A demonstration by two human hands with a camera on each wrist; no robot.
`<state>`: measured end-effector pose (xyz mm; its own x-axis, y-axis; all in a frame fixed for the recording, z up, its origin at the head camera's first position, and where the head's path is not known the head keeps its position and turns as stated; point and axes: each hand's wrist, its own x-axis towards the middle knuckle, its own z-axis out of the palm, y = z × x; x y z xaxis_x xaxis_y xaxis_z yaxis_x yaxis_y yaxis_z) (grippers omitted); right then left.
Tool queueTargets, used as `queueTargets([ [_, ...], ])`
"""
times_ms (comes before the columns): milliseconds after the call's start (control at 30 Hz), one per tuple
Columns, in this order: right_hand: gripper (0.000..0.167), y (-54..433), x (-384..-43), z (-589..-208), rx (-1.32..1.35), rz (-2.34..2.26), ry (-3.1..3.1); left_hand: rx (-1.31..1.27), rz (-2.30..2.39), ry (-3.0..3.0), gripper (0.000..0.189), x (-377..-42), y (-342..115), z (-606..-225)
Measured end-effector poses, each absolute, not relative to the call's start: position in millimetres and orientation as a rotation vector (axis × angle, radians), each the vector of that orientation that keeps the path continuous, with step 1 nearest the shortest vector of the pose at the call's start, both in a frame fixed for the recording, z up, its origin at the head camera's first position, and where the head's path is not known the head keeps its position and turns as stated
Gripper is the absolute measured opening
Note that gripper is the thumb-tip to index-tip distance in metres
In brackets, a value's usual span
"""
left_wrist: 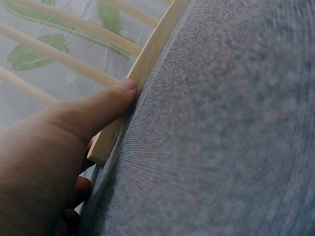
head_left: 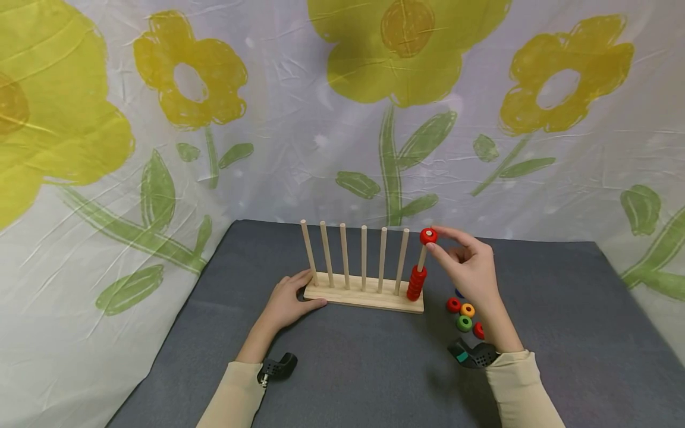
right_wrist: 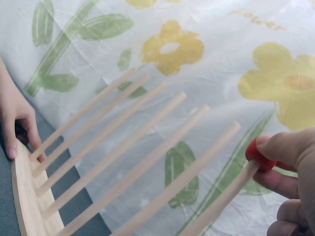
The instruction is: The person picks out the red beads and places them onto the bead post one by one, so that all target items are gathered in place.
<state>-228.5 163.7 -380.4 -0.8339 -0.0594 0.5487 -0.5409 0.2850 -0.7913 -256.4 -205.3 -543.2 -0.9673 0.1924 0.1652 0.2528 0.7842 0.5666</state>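
Note:
A wooden peg stand (head_left: 364, 299) with several upright pegs stands on the dark cloth. My left hand (head_left: 286, 302) grips the left end of its base, the thumb (left_wrist: 106, 105) along the front edge and the fingers partly hidden behind. My right hand (head_left: 471, 264) pinches a red bead (head_left: 428, 236) between thumb and fingertips. This bead is around the top of the rightmost peg, whose tip shows in its hole. Lower on that peg sits a stack of red beads (head_left: 415, 283), apart from the pinched one. In the right wrist view the pinched red bead (right_wrist: 259, 156) encircles the peg end.
Right of the stand lie loose beads: a red one (head_left: 453, 305), a yellow one (head_left: 467, 310), a green one (head_left: 464, 323), another red one (head_left: 479, 330) and a blue one (head_left: 459, 293), partly hidden by the right hand. A flowered curtain (head_left: 278, 148) hangs behind the table.

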Motion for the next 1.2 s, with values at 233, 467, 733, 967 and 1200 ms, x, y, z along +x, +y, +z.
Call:
queueTargets([
  [233, 0.031, 163.9, -228.1, -380.1, 0.539, 1.570, -2.146, -0.367, -0.926, -2.871, 0.089, -256.4, -205.2, -543.7],
  [467, 0.030, 164.2, -227.8, -380.2, 0.533, 1.580, -2.160, -0.372, -0.927, -2.868, 0.089, -256.1, -205.2, -543.9],
  [733, 0.031, 164.4, -228.3, -380.7, 0.523, 1.564, -2.176, -0.379, -0.920, -2.868, 0.089, -256.1, -205.2, -543.1],
  [967, 0.030, 166.0, -229.0, -380.4, 0.540, 1.593, -2.184, -0.367, -0.924, -2.871, 0.089, -256.4, -205.5, -543.6],
  [1200, 0.030, 167.7, -229.6, -379.8, 0.561, 1.600, -2.204, -0.363, -0.932, -2.873, 0.088, -255.7, -204.8, -542.4],
])
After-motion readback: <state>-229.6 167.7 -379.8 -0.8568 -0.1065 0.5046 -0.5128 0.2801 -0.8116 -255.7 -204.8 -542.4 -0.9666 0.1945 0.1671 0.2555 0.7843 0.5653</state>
